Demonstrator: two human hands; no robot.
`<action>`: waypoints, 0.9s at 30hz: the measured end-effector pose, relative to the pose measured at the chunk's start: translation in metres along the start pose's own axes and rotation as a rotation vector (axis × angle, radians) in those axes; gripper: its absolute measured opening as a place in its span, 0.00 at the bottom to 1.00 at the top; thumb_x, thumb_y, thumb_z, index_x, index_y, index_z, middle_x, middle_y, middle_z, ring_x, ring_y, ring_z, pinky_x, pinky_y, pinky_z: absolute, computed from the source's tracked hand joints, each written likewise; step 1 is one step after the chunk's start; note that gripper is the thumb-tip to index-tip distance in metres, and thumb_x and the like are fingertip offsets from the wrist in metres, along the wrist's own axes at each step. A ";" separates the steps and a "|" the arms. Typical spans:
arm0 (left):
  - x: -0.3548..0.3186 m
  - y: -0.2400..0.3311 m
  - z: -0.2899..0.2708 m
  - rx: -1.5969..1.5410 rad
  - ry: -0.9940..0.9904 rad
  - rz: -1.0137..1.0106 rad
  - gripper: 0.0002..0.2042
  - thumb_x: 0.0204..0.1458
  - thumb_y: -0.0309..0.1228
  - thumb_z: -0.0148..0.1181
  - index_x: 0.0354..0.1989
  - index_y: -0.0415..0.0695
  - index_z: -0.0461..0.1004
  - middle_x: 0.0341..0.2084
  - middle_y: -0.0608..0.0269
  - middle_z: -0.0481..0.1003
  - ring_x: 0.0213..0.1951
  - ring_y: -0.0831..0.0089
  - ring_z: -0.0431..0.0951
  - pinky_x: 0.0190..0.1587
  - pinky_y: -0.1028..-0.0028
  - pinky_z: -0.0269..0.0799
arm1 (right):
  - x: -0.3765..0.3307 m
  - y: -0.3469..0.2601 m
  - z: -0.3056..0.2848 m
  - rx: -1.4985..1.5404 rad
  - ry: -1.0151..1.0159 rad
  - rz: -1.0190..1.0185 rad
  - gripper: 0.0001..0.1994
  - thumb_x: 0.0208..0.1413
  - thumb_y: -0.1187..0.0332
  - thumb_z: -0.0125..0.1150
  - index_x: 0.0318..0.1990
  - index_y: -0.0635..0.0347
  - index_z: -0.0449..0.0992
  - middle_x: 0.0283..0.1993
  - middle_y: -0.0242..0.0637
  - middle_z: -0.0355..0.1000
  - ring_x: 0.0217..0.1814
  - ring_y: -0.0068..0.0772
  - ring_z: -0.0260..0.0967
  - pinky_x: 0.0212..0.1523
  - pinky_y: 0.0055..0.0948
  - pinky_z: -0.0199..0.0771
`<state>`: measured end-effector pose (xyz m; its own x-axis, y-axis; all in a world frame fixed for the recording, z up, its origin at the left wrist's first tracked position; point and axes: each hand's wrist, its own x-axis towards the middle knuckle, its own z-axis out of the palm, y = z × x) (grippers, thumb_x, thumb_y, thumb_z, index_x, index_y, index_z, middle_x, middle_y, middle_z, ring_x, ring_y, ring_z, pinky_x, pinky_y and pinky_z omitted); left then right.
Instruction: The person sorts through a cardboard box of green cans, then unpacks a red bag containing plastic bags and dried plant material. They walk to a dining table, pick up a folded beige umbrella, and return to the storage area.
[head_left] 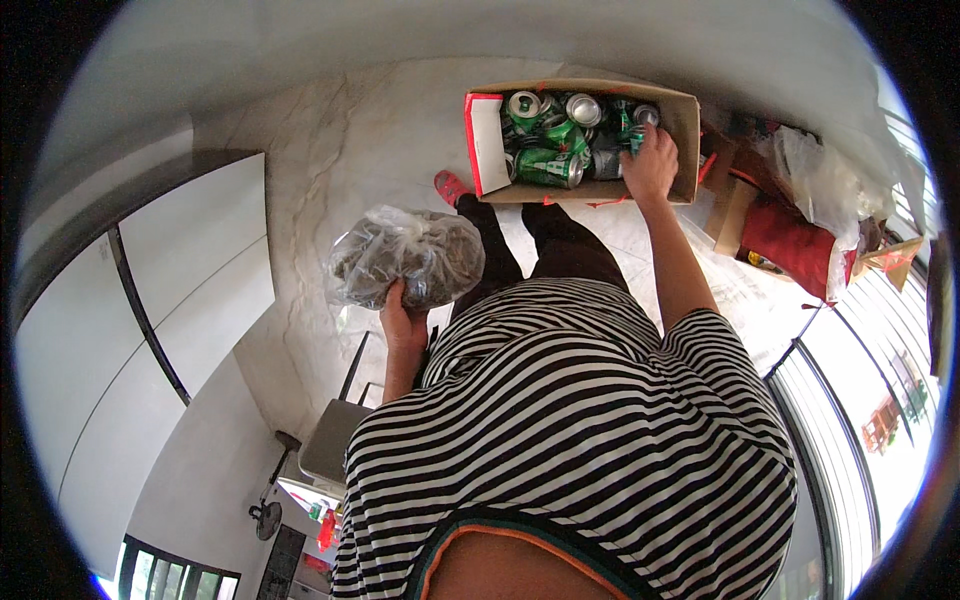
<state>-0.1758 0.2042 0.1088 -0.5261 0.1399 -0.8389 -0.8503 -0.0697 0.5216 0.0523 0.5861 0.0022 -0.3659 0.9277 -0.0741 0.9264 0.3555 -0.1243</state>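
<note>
I watch the left grip [402, 325] clasp the near edge of a bulky clear bag [410, 252], its hidden fingers probably underneath to bear the load. The right grip [652, 168] reaches among cans [548, 167], mostly left of it, apparently corralled by the cardboard box [684, 150]; whether it clasps one, I cannot tell.

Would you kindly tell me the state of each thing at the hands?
Brown rectangular cardboard box, open-topped, with cans inside.
Green and silver metal cans, jumbled at differing angles.
Translucent rounded plastic bag, bulging, contents unclear.
Bare left hand, gripping the bag.
Bare right hand, inside the box, grip unclear.
</note>
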 end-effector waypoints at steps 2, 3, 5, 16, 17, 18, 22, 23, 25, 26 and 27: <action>0.001 0.000 -0.005 0.007 0.026 -0.006 0.15 0.50 0.31 0.55 0.46 0.40 0.68 0.41 0.61 0.71 0.43 0.66 0.72 0.45 0.66 0.69 | 0.015 -0.026 0.006 0.112 0.001 -0.174 0.30 0.40 0.67 0.61 0.55 0.49 0.61 0.54 0.42 0.59 0.56 0.48 0.56 0.52 0.45 0.60; 0.001 0.000 -0.006 0.010 0.037 -0.013 0.15 0.50 0.31 0.55 0.46 0.40 0.68 0.41 0.61 0.71 0.43 0.66 0.72 0.45 0.66 0.69 | 0.024 -0.040 0.012 0.144 -0.041 -0.217 0.28 0.42 0.71 0.58 0.55 0.47 0.62 0.56 0.44 0.59 0.57 0.49 0.56 0.53 0.45 0.60; 0.000 -0.001 -0.006 0.020 0.067 -0.016 0.14 0.51 0.32 0.53 0.45 0.41 0.68 0.40 0.60 0.72 0.43 0.66 0.72 0.46 0.65 0.69 | 0.039 -0.055 0.036 0.009 -0.018 -0.352 0.27 0.44 0.73 0.55 0.56 0.43 0.62 0.56 0.43 0.58 0.57 0.50 0.56 0.53 0.45 0.61; 0.003 -0.009 -0.015 -0.024 0.037 0.000 0.16 0.49 0.30 0.55 0.46 0.39 0.68 0.40 0.60 0.72 0.43 0.66 0.72 0.46 0.66 0.68 | 0.051 -0.059 0.016 0.207 -0.223 -0.194 0.29 0.37 0.70 0.63 0.52 0.46 0.63 0.50 0.43 0.61 0.51 0.49 0.62 0.47 0.42 0.67; 0.000 -0.009 -0.011 0.212 -0.004 0.132 0.15 0.49 0.30 0.55 0.46 0.39 0.68 0.40 0.60 0.72 0.43 0.66 0.72 0.46 0.66 0.68 | 0.045 -0.049 0.004 0.292 -0.156 -0.168 0.29 0.37 0.69 0.63 0.52 0.47 0.63 0.50 0.43 0.61 0.51 0.49 0.62 0.47 0.42 0.67; -0.009 -0.005 -0.004 0.453 -0.045 0.261 0.15 0.49 0.30 0.55 0.46 0.39 0.68 0.40 0.60 0.72 0.43 0.67 0.72 0.45 0.66 0.68 | 0.038 -0.036 -0.007 0.377 -0.091 -0.137 0.28 0.37 0.69 0.63 0.51 0.48 0.64 0.49 0.44 0.62 0.51 0.50 0.62 0.48 0.42 0.67; -0.001 0.000 0.000 -0.006 0.017 -0.017 0.14 0.49 0.30 0.55 0.45 0.40 0.69 0.41 0.60 0.72 0.42 0.68 0.72 0.45 0.67 0.68 | 0.014 0.017 -0.024 0.407 0.036 0.090 0.29 0.38 0.63 0.66 0.51 0.52 0.65 0.47 0.47 0.64 0.49 0.48 0.63 0.48 0.40 0.66; 0.000 -0.001 0.002 -0.004 0.010 -0.005 0.14 0.49 0.30 0.55 0.45 0.40 0.69 0.40 0.60 0.72 0.42 0.68 0.72 0.45 0.67 0.68 | 0.010 0.029 -0.028 0.385 0.011 0.125 0.30 0.38 0.60 0.67 0.52 0.52 0.65 0.45 0.48 0.66 0.49 0.48 0.64 0.48 0.39 0.66; -0.001 0.000 0.006 0.006 0.001 0.020 0.15 0.49 0.30 0.55 0.45 0.41 0.69 0.40 0.60 0.72 0.42 0.68 0.72 0.45 0.68 0.68 | 0.005 0.058 -0.021 0.411 -0.079 0.079 0.30 0.37 0.59 0.67 0.52 0.53 0.65 0.43 0.49 0.67 0.48 0.48 0.64 0.48 0.39 0.66; 0.000 0.000 0.005 0.020 0.010 0.023 0.14 0.50 0.31 0.55 0.44 0.41 0.69 0.40 0.60 0.72 0.42 0.67 0.72 0.44 0.67 0.69 | 0.001 0.066 -0.020 0.473 -0.151 0.044 0.31 0.37 0.59 0.67 0.53 0.53 0.65 0.43 0.49 0.68 0.48 0.48 0.64 0.48 0.39 0.66; 0.000 0.001 0.005 0.040 0.019 0.025 0.14 0.50 0.32 0.54 0.44 0.42 0.69 0.39 0.61 0.72 0.41 0.66 0.72 0.43 0.66 0.69 | -0.001 0.069 -0.019 0.430 -0.225 0.045 0.31 0.36 0.61 0.67 0.53 0.53 0.65 0.46 0.48 0.67 0.49 0.48 0.64 0.48 0.39 0.65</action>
<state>-0.1764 0.2096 0.1096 -0.5481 0.1196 -0.8279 -0.8356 -0.0338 0.5483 0.1178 0.6120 0.0122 -0.3802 0.8767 -0.2947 0.8385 0.1923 -0.5098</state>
